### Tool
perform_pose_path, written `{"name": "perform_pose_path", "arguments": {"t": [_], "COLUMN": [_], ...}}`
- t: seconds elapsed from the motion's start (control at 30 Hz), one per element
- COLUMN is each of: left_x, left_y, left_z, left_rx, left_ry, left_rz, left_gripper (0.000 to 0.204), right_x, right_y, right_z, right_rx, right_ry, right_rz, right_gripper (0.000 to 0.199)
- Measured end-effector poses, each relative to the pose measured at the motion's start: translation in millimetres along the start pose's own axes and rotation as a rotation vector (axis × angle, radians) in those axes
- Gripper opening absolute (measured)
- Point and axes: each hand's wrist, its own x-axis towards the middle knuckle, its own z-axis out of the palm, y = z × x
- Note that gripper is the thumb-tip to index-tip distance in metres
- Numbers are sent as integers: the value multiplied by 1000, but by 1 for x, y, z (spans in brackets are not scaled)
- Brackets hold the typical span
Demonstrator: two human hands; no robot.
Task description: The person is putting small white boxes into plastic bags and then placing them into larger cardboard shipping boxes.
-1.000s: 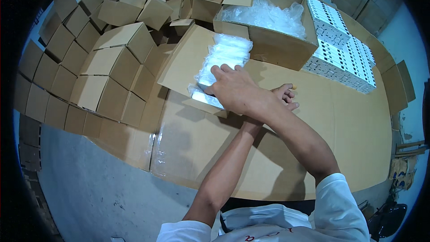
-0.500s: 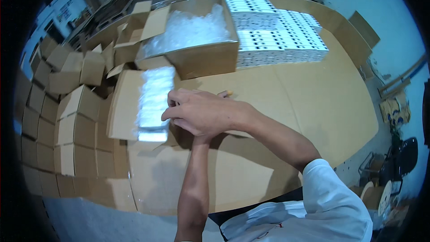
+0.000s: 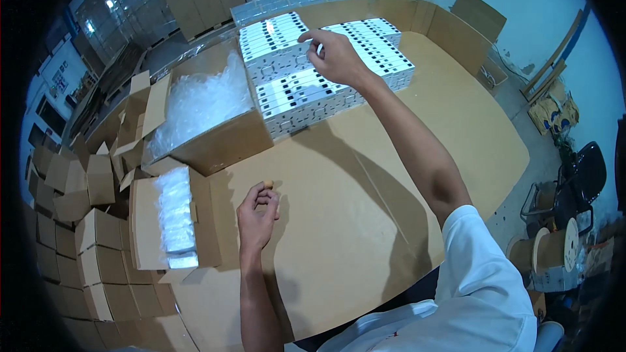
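Over the far worktop (image 3: 391, 176), the right hand (image 3: 336, 58) pinches a small white box off the stack (image 3: 287, 85); best lift it straight up, while the left hand (image 3: 257, 215) rests loosely curled, holding nothing.

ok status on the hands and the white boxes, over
Right hand reaching out, fingertips on the stacked white boxes. Left hand empty, loosely curled on the table. Small carton of bagged parts sits open beside it. Nothing in the way.
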Motion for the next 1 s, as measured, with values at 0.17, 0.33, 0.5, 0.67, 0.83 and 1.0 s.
{"name": "perform_pose_path", "arguments": {"t": [0.17, 0.33, 0.5, 0.67, 0.83, 1.0], "left_x": [10, 39, 61, 75, 94, 102], "left_y": [10, 24, 23, 22, 29, 27], "left_z": [28, 66, 96, 131, 149, 158], "left_rx": [26, 92, 138, 127, 140, 170], "left_ry": [49, 51, 102, 127, 109, 122], "left_rz": [21, 56, 123, 39, 21, -3], "left_gripper": [30, 28, 24, 23, 22, 21], "right_x": [25, 28, 15, 10, 3, -2], "right_y": [148, 303, 385, 422, 453, 459], "right_z": [-44, -123, -140, -151, -155, -156], "right_rx": [-333, -461, -482, -484, -419, -420], "right_ry": [177, 74, -182, -284, -254, -276], "right_rz": [75, 373, 515, 593, 640, 692], "right_gripper": [34, 46, 53, 70, 78, 74]}}
